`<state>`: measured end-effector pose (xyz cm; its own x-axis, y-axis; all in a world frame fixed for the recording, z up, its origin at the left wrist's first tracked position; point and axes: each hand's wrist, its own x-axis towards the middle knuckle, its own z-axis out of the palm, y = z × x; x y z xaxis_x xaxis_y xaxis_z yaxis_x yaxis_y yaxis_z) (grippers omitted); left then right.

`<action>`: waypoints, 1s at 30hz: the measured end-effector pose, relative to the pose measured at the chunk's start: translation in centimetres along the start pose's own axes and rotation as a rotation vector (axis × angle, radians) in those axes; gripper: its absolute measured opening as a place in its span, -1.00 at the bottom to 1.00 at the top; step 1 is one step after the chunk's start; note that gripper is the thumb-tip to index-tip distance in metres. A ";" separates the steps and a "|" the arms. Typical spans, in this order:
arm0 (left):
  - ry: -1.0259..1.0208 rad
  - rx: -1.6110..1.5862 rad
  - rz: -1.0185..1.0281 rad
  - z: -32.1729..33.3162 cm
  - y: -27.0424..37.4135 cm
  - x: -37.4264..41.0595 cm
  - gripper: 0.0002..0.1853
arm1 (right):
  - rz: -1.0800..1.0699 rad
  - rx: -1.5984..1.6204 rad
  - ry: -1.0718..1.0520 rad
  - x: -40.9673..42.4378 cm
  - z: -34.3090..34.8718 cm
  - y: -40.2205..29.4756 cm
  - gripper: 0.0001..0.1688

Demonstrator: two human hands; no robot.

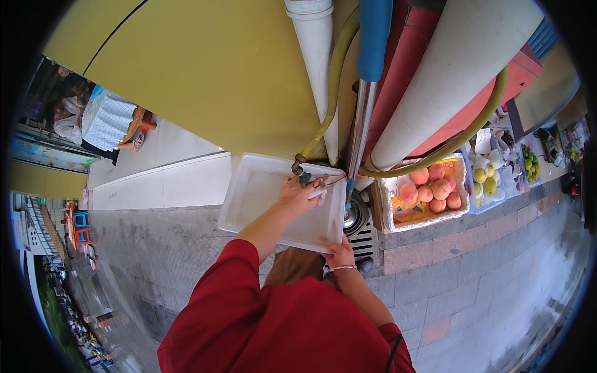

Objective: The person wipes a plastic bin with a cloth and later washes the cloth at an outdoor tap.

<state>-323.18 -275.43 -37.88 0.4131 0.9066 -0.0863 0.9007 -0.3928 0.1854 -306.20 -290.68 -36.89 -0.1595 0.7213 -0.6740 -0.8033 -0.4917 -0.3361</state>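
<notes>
A shallow white plastic tray (261, 219) lies tilted before me, under a metal tap fitting (299, 165) on a yellow hose (332, 102). My left hand (297, 193) is over the inside of the tray, right beside the tap's green part (305, 178), with a crumpled pale cloth (318, 196) held at its fingers. Red string hangs near the tap. With my right hand (341, 255) I grip the tray's near right corner; most of those fingers are hidden by the rim.
Right of the tray stand a foam box (431, 227) of peaches and crates of other fruit. A blue-and-chrome pole (366, 112), white pipes (459, 70) and a yellow wall (210, 70) rise beyond. A drain grate (364, 242) is below. A person sits at far left.
</notes>
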 end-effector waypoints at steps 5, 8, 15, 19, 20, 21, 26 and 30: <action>-0.118 0.132 -0.124 -1.6 -4.6 -1.8 -0.55 | -0.036 -0.039 -0.018 0.8 -1.6 0.0 -0.25; -0.190 0.201 -0.225 -2.3 -6.9 -2.5 -0.57 | -0.076 -0.065 -0.043 1.1 -1.9 0.4 -0.30; -0.286 0.368 -0.202 -3.0 -10.1 -3.7 -0.57 | -0.154 -0.131 -0.021 0.1 -1.2 0.0 -0.38; -0.398 0.166 -0.184 -4.2 -8.1 -4.8 -0.57 | -0.186 -0.125 0.062 -0.3 -0.3 -0.7 -0.37; -0.461 0.116 -0.175 -4.6 -7.6 -5.1 -0.56 | -0.194 -0.146 0.033 -0.1 -1.0 -0.7 -0.35; -0.473 0.086 -0.159 -4.7 -7.2 -5.5 -0.56 | -0.197 -0.167 0.023 0.1 -1.2 -0.8 -0.35; -0.542 -0.159 -0.130 -5.5 -4.7 -8.1 -0.59 | -0.200 -0.196 0.016 0.5 -1.5 -0.7 -0.35; -0.401 -0.440 0.016 -6.4 -4.5 -8.3 -0.66 | -0.165 -0.142 -0.005 0.6 -1.2 -0.7 -0.35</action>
<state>-331.50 -280.17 -31.73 0.5216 0.7384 -0.4275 0.7891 -0.2270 0.5707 -305.03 -290.53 -37.87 -0.0351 0.8000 -0.5990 -0.7299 -0.4300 -0.5314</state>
